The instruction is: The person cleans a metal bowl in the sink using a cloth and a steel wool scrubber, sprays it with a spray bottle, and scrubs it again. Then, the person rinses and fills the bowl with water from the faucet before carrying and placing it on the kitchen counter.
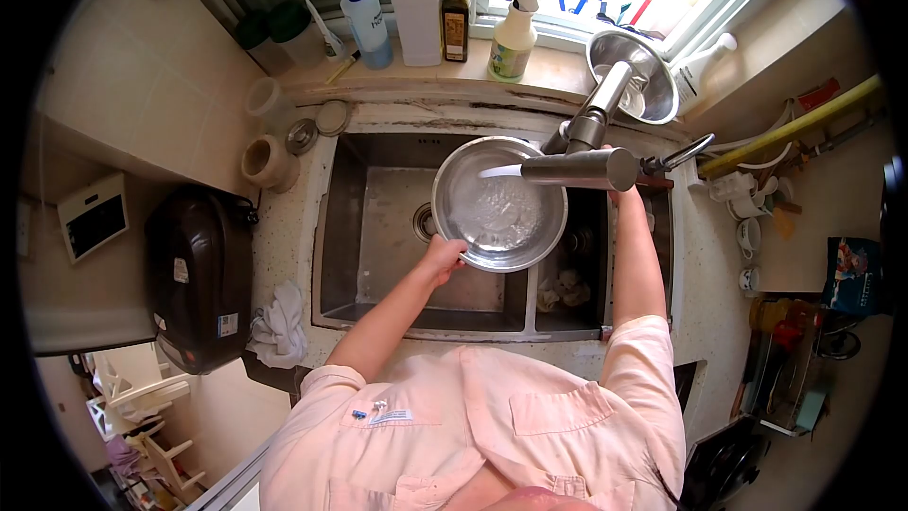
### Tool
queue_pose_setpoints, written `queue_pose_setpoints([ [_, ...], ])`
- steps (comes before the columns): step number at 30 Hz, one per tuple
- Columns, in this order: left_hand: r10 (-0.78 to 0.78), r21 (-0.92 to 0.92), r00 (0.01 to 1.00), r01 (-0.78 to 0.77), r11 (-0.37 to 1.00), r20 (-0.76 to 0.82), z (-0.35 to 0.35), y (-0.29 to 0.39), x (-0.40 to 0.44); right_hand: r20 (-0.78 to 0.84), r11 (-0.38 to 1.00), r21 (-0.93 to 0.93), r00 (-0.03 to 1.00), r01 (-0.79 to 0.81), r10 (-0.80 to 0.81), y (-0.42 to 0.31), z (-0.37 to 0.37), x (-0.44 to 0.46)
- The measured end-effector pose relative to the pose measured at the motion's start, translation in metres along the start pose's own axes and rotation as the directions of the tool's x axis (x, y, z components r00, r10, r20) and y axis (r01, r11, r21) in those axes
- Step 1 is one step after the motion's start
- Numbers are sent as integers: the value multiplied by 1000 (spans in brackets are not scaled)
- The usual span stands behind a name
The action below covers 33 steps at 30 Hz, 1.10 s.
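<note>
My left hand grips the near-left rim of a round stainless steel bowl, thumb over the edge. The bowl is held over the double sink, above the divider between its basins. From the faucet a stream of water runs into the bowl, and the water inside is rippling. My right hand is reached forward beside the faucet, mostly hidden behind the faucet head. Its fingers do not show, so I cannot tell what it touches.
Along the window ledge stand a spray bottle, a dark sauce bottle, a white jug and another metal bowl. A crumpled cloth lies left of the sink, near a dark brown appliance. Cups sit at right.
</note>
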State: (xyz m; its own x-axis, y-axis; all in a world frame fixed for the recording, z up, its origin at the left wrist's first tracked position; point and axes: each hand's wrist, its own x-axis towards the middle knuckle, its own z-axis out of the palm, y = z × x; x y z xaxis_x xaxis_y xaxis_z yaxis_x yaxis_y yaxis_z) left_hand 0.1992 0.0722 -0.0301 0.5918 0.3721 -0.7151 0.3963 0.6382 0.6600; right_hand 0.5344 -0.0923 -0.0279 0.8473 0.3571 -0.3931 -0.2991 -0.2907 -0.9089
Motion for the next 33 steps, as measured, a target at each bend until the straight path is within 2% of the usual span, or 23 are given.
queue_pose_setpoints([
  [10, 1, -11, 1000, -1, 1000, 7, -1, -1, 1, -13, 999, 31, 1000, -12, 12, 0, 1, 0],
  [22, 26, 9, 1000, -26, 1000, 6, -1, -3, 2, 50, 998, -39, 998, 49, -47, 6, -2, 6],
  [33, 20, -9, 1000, -20, 1000, 11, -2, -5, 6, 5, 1000, -2, 1000, -5, 5, -1, 1, -2],
])
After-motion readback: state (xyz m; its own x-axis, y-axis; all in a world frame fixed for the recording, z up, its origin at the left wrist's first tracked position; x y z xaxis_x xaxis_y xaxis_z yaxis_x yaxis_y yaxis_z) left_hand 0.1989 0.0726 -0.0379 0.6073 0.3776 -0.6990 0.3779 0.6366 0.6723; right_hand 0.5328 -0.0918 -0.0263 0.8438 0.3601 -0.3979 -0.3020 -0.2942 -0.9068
